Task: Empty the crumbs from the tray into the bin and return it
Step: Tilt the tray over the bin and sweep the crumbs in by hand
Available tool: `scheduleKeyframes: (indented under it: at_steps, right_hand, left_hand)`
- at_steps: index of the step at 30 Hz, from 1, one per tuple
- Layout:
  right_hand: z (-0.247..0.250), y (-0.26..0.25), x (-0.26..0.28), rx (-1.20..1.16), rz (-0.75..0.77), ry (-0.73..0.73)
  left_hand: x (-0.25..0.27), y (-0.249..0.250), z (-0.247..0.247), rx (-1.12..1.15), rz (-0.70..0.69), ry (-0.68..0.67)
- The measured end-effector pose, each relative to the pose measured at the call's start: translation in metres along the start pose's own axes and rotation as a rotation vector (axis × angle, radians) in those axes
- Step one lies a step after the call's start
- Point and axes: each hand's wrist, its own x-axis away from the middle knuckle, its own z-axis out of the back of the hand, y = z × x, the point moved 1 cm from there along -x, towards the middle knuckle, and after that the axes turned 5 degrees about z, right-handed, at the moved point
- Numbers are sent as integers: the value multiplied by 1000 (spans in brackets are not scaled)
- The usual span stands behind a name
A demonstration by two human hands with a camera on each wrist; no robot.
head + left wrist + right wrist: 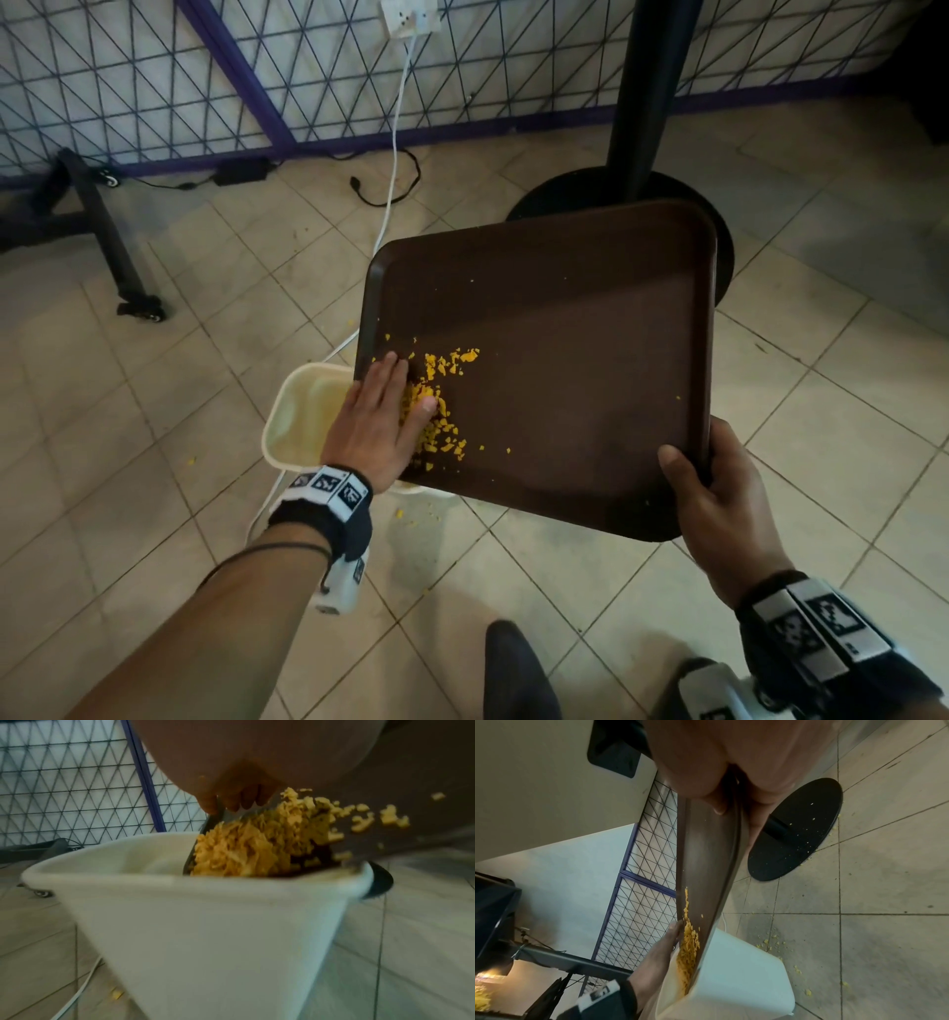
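Flat on the tray [565, 360], my left hand [377, 416] sweeps crumbs [436, 411] toward the bin [287, 416] below its lowered corner; my right hand [719, 493] grips the near corner. Most crumbs remain aboard, some lie on the floor [128, 462], and returning is left, with a table base [565, 192] just behind.

My left hand [377, 419] and forearm are bare, and around the wrist I wear a black strap [328, 506] faced with a band of white-bordered squares printed with black-and-white pixel patterns, while a thin dark cord loops my forearm just behind it. Under that wrist hangs a small white camera housing [341, 583] with a black cable clipped along it. My right hand [719, 506] is bare too, its wrist wrapped in the same black strap with grey-white marker tiles [816, 629] and a white device [719, 691] below, and my dark trouser leg [518, 673] shows at the bottom.
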Motion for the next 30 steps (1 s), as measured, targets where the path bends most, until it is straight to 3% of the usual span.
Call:
scheduleKeyframes:
  at_steps: [3,7,10,18,25,30]
  right_hand:
    - [-1,-1,0,5,4,-2]
    - [-2,-4,-3,1,20,-6]
    - [-2,-6,-3,5,41,-3]
    - [-3,-8,0,1,39,-3]
    - [-3,-11,5,18,68,8]
    - [-1,-10,5,28,60,14]
  left_hand:
    - [-36,6,17,54,37,76]
    - [-76,3,28,-8,69,22]
    - [-67,-7,21,-21,62,-12]
    - [16,-31,-12,28,45,-136]
    - [-43,-1,29,105,64,62]
    - [-62,3,21,101,112,-3]
